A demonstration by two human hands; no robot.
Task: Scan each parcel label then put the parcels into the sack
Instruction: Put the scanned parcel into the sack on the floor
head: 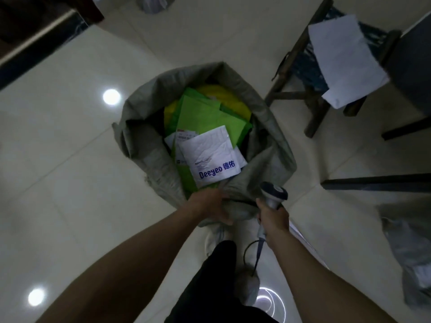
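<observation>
We see the sack [144, 127] standing open on the floor [70, 136]. Its top parcel [210, 157], white and printed "Deeyeo 德佑", lies on green parcels [205, 115] just beyond our left grip [210, 203], which clutches the sack's near rim. Our right grip [272, 217] is wrapped round a scanner [274, 194] beside that rim. A chair [296, 66] stands to the right, and open floor lies to the left.

Sack [144, 127] mouth: open from above, far rim unobstructed | inside: white parcel [210, 155] on green parcels [205, 115], piled near rim | near rim: occupied by left hand [210, 206] gripping the cloth, right hand [272, 217] holding scanner [274, 193] | floor [70, 159] left of sack: open passage | right: wooden stool [300, 73], dark bar [373, 183], grey bags [410, 248] obstruct.
</observation>
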